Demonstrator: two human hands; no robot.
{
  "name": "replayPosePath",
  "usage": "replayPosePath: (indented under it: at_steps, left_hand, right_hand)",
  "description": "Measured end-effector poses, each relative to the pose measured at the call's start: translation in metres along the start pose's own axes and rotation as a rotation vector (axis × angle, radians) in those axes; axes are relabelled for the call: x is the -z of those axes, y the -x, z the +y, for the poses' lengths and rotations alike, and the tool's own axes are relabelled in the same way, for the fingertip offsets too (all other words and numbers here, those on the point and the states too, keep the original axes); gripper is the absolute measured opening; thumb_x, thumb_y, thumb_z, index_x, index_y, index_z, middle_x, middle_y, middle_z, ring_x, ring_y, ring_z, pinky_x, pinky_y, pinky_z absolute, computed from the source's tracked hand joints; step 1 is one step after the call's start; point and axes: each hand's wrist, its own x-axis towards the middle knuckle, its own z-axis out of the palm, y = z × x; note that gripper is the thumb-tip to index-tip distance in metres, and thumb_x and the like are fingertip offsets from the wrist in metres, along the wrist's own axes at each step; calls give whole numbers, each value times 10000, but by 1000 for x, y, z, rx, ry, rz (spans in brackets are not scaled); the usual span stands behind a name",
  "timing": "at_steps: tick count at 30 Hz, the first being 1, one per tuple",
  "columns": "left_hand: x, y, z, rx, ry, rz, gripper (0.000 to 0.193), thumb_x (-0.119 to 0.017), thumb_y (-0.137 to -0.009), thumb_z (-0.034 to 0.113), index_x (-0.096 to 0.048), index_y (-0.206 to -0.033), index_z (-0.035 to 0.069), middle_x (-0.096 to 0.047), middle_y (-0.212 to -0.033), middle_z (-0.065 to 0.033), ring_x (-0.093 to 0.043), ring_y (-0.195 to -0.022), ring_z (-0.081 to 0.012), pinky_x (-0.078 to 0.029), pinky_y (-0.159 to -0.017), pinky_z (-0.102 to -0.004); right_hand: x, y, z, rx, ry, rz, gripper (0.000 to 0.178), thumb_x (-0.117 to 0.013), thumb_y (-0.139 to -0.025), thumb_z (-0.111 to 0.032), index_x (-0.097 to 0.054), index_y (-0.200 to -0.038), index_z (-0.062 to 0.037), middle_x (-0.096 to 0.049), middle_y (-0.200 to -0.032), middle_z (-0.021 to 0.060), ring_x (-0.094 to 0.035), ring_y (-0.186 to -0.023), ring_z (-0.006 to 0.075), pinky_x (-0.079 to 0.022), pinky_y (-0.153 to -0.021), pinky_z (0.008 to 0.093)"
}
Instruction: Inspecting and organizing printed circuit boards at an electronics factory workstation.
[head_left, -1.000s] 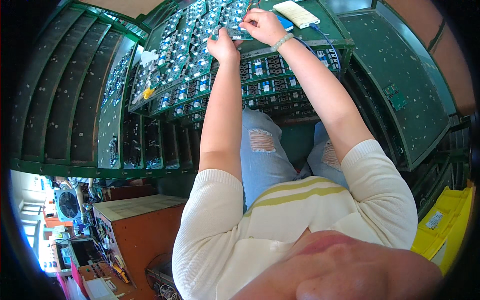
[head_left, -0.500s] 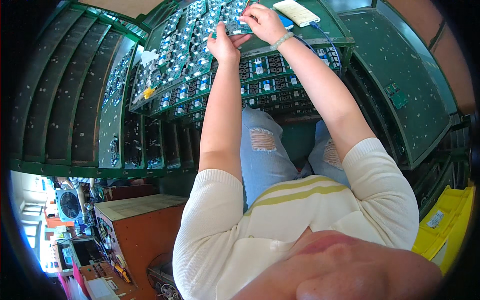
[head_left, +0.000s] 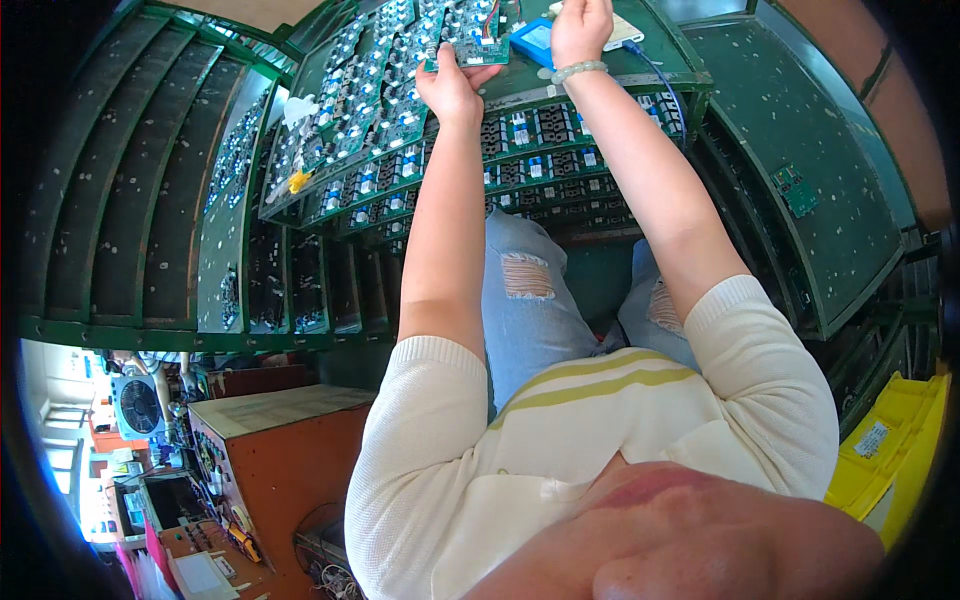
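My left hand [head_left: 450, 92] grips a green circuit board [head_left: 488, 54] by its near left edge, thumb on top and fingers beneath. Thin red and dark wires [head_left: 490, 22] rise from a white connector on that board. Further right, my right hand [head_left: 582, 38] is raised over a blue box-shaped device [head_left: 533, 42], its fingers curled near the top edge of the picture. What it pinches, if anything, is hidden. A white power bank [head_left: 622, 36] lies partly behind that hand, with a blue cable [head_left: 660, 72] plugged into its end.
Many similar boards [head_left: 370, 95] lie in rows on the green bench [head_left: 650, 62]. Below are shelves of boards with black and blue parts [head_left: 520, 130]. Green racks [head_left: 120, 180] stand left; a green panel with a loose board [head_left: 795, 190] is right. A yellow bin [head_left: 885, 440] sits lower right.
My right hand has moved right and away from the circuit board, uncovering the wires and the blue device. My left hand still holds the board, which now lies flatter in view.
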Motion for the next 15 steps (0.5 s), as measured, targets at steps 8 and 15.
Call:
replayPosePath:
  at_steps: [8,15]
  left_hand:
    - [5,-3,-2,-3,19,-55,686,-483,-888,254,-48,-1317,-58,-560,-781,-244,-597,-467,-342,-538,-439,-381]
    - [6,-7,-4,-39,11,-78,652,-476,-894,272,-94,-1298,-67,-554,-829,-254,-605,-487,-334,-553,-437,-381]
  right_hand:
    - [3,1,-3,-83,-165,46,261,-404,-926,-154,-581,-792,-18,-532,-767,106,-526,-728,238,-417,-676,327]
    - [-7,0,14,-222,-274,143,265,-417,-932,-172,-580,-789,-19,-527,-753,83,-517,-669,191,-416,-626,295]
